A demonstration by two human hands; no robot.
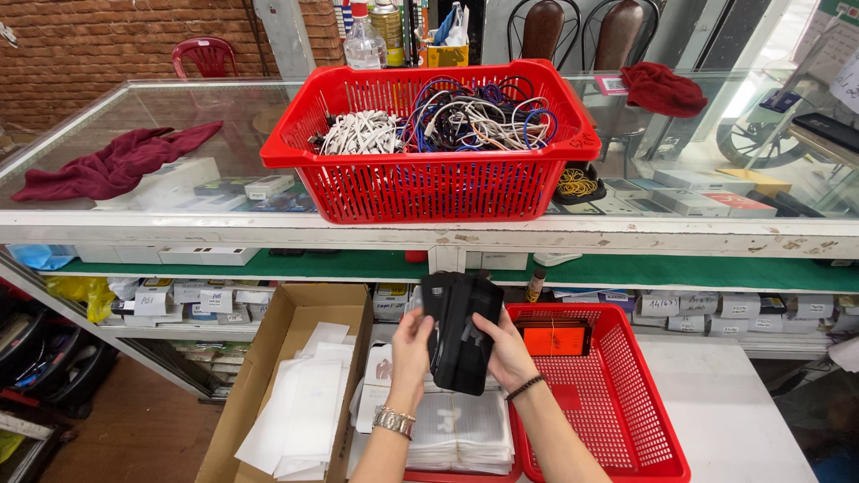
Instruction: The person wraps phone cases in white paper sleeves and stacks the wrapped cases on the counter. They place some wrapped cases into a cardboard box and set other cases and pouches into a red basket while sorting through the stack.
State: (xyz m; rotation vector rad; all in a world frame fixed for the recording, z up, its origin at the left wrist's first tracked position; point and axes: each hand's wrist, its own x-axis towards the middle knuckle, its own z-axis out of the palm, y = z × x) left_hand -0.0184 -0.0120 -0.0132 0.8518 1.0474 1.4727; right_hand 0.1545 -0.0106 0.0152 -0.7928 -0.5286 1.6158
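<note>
Both my hands hold a stack of black phone cases upright in front of me. My left hand, with a metal watch on the wrist, grips the stack's left side. My right hand, with a dark bracelet, grips its right side. Under the hands lies a pile of clear plastic sleeves. To the right sits a low red basket with an orange-fronted item at its back.
A big red basket of tangled cables stands on the glass counter. Dark red cloths lie on the glass. A cardboard box with white sleeves stands at the left. Shelves hold small boxes.
</note>
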